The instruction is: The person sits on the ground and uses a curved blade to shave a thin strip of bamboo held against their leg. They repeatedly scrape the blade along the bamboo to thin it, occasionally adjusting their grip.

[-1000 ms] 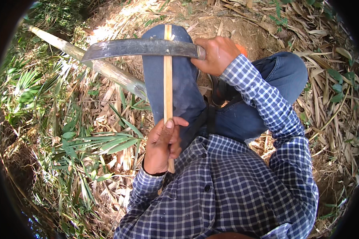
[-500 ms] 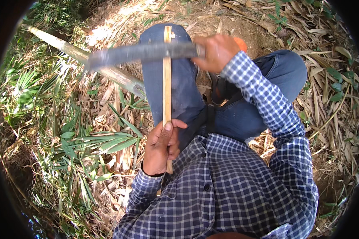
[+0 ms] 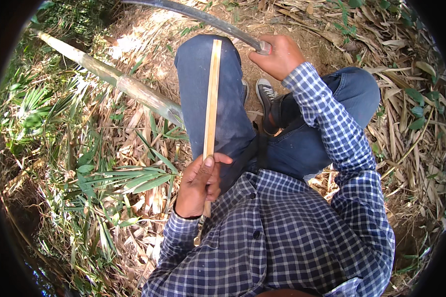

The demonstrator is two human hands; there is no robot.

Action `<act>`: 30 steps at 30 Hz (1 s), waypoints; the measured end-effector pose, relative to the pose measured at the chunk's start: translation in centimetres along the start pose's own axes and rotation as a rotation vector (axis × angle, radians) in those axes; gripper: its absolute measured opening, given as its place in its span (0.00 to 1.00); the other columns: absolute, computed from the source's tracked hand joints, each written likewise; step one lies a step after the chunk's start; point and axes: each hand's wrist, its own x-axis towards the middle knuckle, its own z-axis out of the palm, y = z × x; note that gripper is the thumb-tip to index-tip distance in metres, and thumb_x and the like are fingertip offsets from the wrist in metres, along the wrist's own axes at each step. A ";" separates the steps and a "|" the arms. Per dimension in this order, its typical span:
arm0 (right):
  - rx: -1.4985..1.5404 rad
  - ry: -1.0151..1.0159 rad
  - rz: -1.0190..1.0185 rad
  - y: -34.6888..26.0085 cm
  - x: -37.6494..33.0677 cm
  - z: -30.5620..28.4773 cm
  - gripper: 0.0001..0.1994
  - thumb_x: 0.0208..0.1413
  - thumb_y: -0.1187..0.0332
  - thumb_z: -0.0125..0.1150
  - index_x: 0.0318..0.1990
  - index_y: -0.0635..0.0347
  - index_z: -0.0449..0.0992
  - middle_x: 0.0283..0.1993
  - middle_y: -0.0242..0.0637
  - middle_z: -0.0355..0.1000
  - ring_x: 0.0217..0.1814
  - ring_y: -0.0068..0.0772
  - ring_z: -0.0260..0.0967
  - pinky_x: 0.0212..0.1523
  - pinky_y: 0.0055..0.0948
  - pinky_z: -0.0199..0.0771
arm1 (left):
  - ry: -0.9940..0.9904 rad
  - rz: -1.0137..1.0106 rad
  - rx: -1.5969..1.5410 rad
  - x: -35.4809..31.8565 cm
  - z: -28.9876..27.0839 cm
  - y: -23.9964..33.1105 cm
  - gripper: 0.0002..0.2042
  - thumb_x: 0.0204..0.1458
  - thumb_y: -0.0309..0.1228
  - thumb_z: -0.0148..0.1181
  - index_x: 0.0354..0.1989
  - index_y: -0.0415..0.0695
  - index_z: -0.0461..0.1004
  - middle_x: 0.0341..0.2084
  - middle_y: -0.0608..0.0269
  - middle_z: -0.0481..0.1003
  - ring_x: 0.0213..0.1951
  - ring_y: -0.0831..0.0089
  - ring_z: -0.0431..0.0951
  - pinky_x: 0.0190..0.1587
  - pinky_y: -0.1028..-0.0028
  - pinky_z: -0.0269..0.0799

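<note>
The left hand (image 3: 199,184) is closed around the lower end of a thin bamboo strip (image 3: 212,99), which lies along the left thigh (image 3: 218,99). The right hand (image 3: 278,55) grips tight the handle of a long curved blade (image 3: 203,19), lifted above the knee. If a stroke misses the narrow strip, the blade may cut the thigh or the left fingers, I think

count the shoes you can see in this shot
1. A dark sneaker with a pale toe shows between the two jeans-clad legs, on the dirt below the right hand. A second shoe may be hidden under the left leg, where the bamboo strip lies.
</note>
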 end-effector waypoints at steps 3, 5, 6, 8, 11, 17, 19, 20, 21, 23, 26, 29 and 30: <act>0.145 0.012 -0.090 0.2 -0.4 -0.2 0.17 0.49 0.61 0.65 0.44 0.61 0.81 0.28 0.49 0.77 0.31 0.36 0.77 0.36 0.34 0.75 | -0.025 0.047 0.153 0.9 -0.9 0.6 0.17 0.68 0.38 0.42 0.47 0.34 0.71 0.16 0.76 0.55 0.13 0.88 0.51 0.14 0.84 0.48; 0.224 0.021 -0.096 -1.0 -0.6 -0.8 0.15 0.51 0.63 0.66 0.43 0.61 0.81 0.25 0.41 0.76 0.29 0.24 0.73 0.34 0.30 0.73 | -0.059 0.064 0.315 1.5 -1.7 1.5 0.18 0.68 0.38 0.41 0.46 0.34 0.72 0.12 0.75 0.56 0.11 0.87 0.53 0.13 0.84 0.51; 0.241 -0.026 -0.056 -2.3 -1.1 -1.8 0.14 0.52 0.63 0.67 0.43 0.62 0.81 0.24 0.40 0.75 0.29 0.23 0.72 0.34 0.29 0.73 | -0.064 0.072 0.384 1.6 -2.2 1.6 0.18 0.68 0.38 0.41 0.46 0.34 0.72 0.12 0.75 0.56 0.10 0.86 0.53 0.13 0.84 0.51; 0.251 -0.115 -0.009 -3.0 -1.3 -2.8 0.13 0.52 0.64 0.67 0.42 0.62 0.80 0.24 0.38 0.75 0.28 0.21 0.70 0.33 0.28 0.72 | -0.074 0.063 0.513 1.6 -2.8 2.6 0.18 0.68 0.38 0.41 0.45 0.36 0.74 0.11 0.75 0.55 0.10 0.85 0.54 0.13 0.83 0.54; 0.270 -0.184 -0.061 -1.8 -1.7 -3.3 0.12 0.51 0.64 0.67 0.40 0.61 0.81 0.24 0.40 0.74 0.27 0.27 0.71 0.32 0.31 0.71 | -0.216 0.098 0.724 1.4 -3.8 5.6 0.18 0.68 0.39 0.40 0.45 0.38 0.75 0.11 0.75 0.55 0.10 0.84 0.55 0.14 0.81 0.55; 0.258 -0.233 -0.117 -0.4 -4.8 -3.2 0.12 0.49 0.63 0.66 0.37 0.60 0.81 0.26 0.49 0.74 0.28 0.47 0.75 0.33 0.37 0.73 | -0.278 0.227 1.306 1.6 -4.6 12.1 0.14 0.65 0.35 0.48 0.40 0.38 0.77 0.15 0.63 0.69 0.15 0.76 0.63 0.21 0.73 0.59; 0.308 -0.189 -0.099 0.0 -5.8 -2.3 0.11 0.49 0.63 0.65 0.35 0.62 0.80 0.24 0.48 0.73 0.25 0.47 0.73 0.31 0.36 0.72 | -0.311 0.478 1.544 1.8 -4.4 13.7 0.12 0.63 0.34 0.51 0.37 0.39 0.78 0.16 0.57 0.72 0.16 0.72 0.65 0.22 0.70 0.61; 0.319 -0.189 -0.058 0.2 -6.3 -2.1 0.11 0.49 0.63 0.65 0.35 0.62 0.80 0.23 0.48 0.72 0.25 0.47 0.72 0.30 0.36 0.71 | -0.254 0.447 1.739 1.7 -2.8 15.1 0.10 0.61 0.33 0.55 0.34 0.40 0.79 0.18 0.51 0.74 0.17 0.68 0.69 0.22 0.66 0.64; 0.330 -0.189 -0.017 0.5 -6.7 -1.7 0.11 0.49 0.63 0.64 0.35 0.62 0.80 0.23 0.47 0.72 0.24 0.47 0.71 0.30 0.36 0.71 | -0.220 0.468 1.828 1.8 -2.0 16.1 0.10 0.60 0.33 0.56 0.34 0.40 0.79 0.18 0.51 0.74 0.17 0.68 0.70 0.22 0.66 0.64; 0.393 -0.140 0.001 1.3 -7.3 -0.9 0.11 0.51 0.64 0.64 0.35 0.63 0.79 0.20 0.43 0.71 0.21 0.37 0.68 0.28 0.34 0.70 | -0.133 0.504 2.008 1.4 -0.2 17.6 0.09 0.58 0.33 0.58 0.34 0.40 0.78 0.18 0.52 0.75 0.17 0.68 0.71 0.21 0.65 0.65; 0.527 -0.116 0.080 1.0 -7.9 -0.9 0.11 0.52 0.64 0.64 0.35 0.65 0.79 0.19 0.37 0.70 0.20 0.26 0.66 0.26 0.30 0.68 | 0.124 0.777 2.192 1.2 0.8 18.8 0.09 0.53 0.30 0.63 0.40 0.40 0.78 0.27 0.54 0.80 0.29 0.66 0.77 0.32 0.65 0.72; 0.643 -0.156 0.247 -0.1 -8.2 -1.7 0.11 0.53 0.65 0.64 0.34 0.66 0.79 0.19 0.31 0.69 0.20 0.19 0.63 0.24 0.26 0.66 | 0.454 1.361 1.991 -1.0 2.8 19.4 0.14 0.55 0.26 0.61 0.49 0.38 0.76 0.44 0.50 0.79 0.48 0.62 0.77 0.54 0.62 0.71; 0.700 -0.141 0.272 0.1 -8.2 -1.3 0.11 0.54 0.65 0.64 0.34 0.66 0.79 0.19 0.30 0.69 0.19 0.18 0.63 0.22 0.25 0.64 | 0.545 1.606 1.763 -1.5 2.1 19.6 0.15 0.57 0.25 0.58 0.53 0.36 0.73 0.49 0.48 0.76 0.50 0.60 0.77 0.58 0.62 0.70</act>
